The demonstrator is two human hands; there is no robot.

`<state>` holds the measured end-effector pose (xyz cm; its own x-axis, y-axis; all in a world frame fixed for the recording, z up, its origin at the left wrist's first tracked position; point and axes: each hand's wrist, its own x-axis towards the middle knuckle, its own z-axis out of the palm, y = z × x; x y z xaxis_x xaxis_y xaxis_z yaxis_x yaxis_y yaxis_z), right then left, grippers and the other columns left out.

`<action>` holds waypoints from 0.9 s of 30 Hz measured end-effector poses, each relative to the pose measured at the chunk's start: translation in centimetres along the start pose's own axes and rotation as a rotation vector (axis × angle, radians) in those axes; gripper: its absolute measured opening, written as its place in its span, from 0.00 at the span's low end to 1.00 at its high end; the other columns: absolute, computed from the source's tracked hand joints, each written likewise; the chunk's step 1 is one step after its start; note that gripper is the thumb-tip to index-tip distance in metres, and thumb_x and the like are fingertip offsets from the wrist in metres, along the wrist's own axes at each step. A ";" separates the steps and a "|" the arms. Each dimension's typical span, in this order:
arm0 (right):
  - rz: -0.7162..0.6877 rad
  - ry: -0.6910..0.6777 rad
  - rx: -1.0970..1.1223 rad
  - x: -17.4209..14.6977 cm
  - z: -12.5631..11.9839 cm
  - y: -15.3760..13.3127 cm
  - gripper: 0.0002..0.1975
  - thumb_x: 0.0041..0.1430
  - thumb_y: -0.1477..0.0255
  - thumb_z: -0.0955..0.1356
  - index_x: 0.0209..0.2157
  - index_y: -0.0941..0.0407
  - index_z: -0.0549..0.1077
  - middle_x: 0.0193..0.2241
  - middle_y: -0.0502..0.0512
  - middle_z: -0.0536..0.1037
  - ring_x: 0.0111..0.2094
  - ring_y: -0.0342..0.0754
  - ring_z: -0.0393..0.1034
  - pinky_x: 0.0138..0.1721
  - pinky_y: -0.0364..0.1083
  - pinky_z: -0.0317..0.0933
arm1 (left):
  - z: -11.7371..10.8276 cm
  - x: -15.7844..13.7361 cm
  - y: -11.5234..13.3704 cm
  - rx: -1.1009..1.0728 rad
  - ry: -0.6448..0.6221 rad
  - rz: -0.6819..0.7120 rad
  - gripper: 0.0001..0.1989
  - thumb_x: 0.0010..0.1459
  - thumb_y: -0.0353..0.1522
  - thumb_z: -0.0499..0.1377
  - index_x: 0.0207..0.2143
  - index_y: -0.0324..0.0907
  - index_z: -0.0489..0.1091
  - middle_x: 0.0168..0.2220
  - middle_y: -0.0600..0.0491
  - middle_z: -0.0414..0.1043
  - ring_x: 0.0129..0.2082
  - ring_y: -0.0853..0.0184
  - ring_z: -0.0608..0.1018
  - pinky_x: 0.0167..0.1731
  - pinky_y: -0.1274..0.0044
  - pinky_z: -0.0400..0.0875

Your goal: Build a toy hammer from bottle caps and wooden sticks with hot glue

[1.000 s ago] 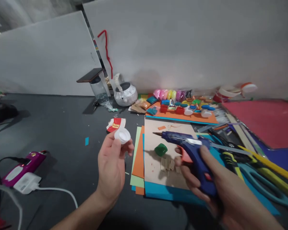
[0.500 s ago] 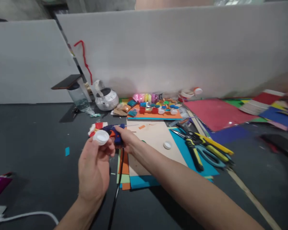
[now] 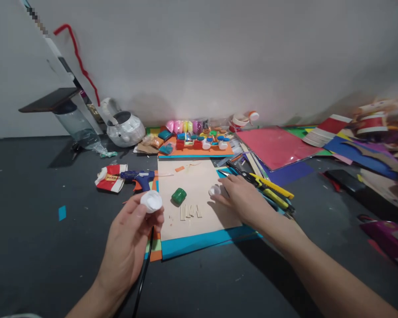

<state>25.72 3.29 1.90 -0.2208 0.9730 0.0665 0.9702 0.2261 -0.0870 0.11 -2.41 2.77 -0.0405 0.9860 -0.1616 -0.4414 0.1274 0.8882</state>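
A white bottle cap (image 3: pixel 151 201) is pinched between the thumb and fingers of my left hand (image 3: pixel 128 232), its hollow side facing up toward me. My right hand (image 3: pixel 243 198) reaches over the beige sheet (image 3: pixel 199 174), thumb and fingers apart around a second white bottle cap (image 3: pixel 214 191) lying there. Whether the fingertips touch that cap is unclear. Left of it sit a green lump (image 3: pixel 178 196) and several short wooden sticks (image 3: pixel 187 212). Beyond my left hand, a blue glue gun (image 3: pixel 139 177) rests with its nozzle on a red and white packet (image 3: pixel 112 178).
Pliers and cutters (image 3: pixel 275 198) lie just past my right hand. A black cord (image 3: pixel 144 269) runs beside my left wrist. Behind are a silver pot (image 3: pixel 126 130), a clear bottle (image 3: pixel 78 128), colored clay packs (image 3: pixel 185 127) and a red sheet (image 3: pixel 280 148).
My right hand has let go of the glue gun, which now lies on the table, and moved right to the second cap. My left hand still holds its cap. The view has shifted.
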 end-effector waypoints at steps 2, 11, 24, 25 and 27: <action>-0.023 0.032 -0.025 -0.9 1.6 0.8 0.10 0.58 0.68 0.70 0.37 0.60 0.75 0.36 0.64 0.75 0.40 0.58 0.69 0.42 0.52 0.62 | 0.1 -0.2 -0.6 0.017 -0.034 -0.069 0.14 0.55 0.42 0.64 0.38 0.41 0.72 0.30 0.53 0.71 0.28 0.70 0.72 0.26 0.81 0.69; -0.021 0.163 0.154 -1.8 3.0 0.9 0.10 0.62 0.71 0.65 0.43 0.60 0.72 0.39 0.62 0.76 0.41 0.56 0.70 0.42 0.52 0.63 | 0.4 0.0 -2.9 0.104 -0.121 -0.163 0.13 0.56 0.40 0.64 0.39 0.41 0.72 0.30 0.53 0.71 0.28 0.71 0.71 0.27 0.81 0.68; -0.176 0.158 0.179 1.8 3.1 -3.0 0.08 0.62 0.71 0.65 0.39 0.60 0.72 0.44 0.63 0.73 0.48 0.57 0.64 0.51 0.53 0.58 | 0.6 0.1 -3.5 0.174 -0.109 -0.197 0.16 0.56 0.42 0.64 0.40 0.40 0.72 0.28 0.51 0.73 0.26 0.70 0.72 0.27 0.79 0.67; -0.179 0.155 0.196 1.4 2.9 -2.9 0.08 0.62 0.71 0.64 0.40 0.60 0.71 0.42 0.62 0.74 0.45 0.55 0.65 0.47 0.51 0.60 | 0.5 0.1 -3.5 0.172 -0.104 -0.195 0.16 0.56 0.42 0.64 0.40 0.40 0.72 0.29 0.51 0.73 0.27 0.69 0.72 0.27 0.79 0.67; -0.161 0.130 0.219 0.4 2.4 -2.3 0.10 0.62 0.72 0.65 0.44 0.60 0.69 0.38 0.59 0.74 0.37 0.52 0.68 0.37 0.48 0.61 | 0.4 0.1 -3.4 0.166 -0.102 -0.184 0.15 0.57 0.41 0.63 0.40 0.40 0.72 0.30 0.51 0.72 0.27 0.70 0.72 0.26 0.79 0.67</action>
<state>23.15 3.28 -0.27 -0.3421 0.9130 0.2222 0.8761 0.3954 -0.2760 1.98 -2.69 -0.10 0.1208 0.9493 -0.2902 -0.2792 0.3130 0.9078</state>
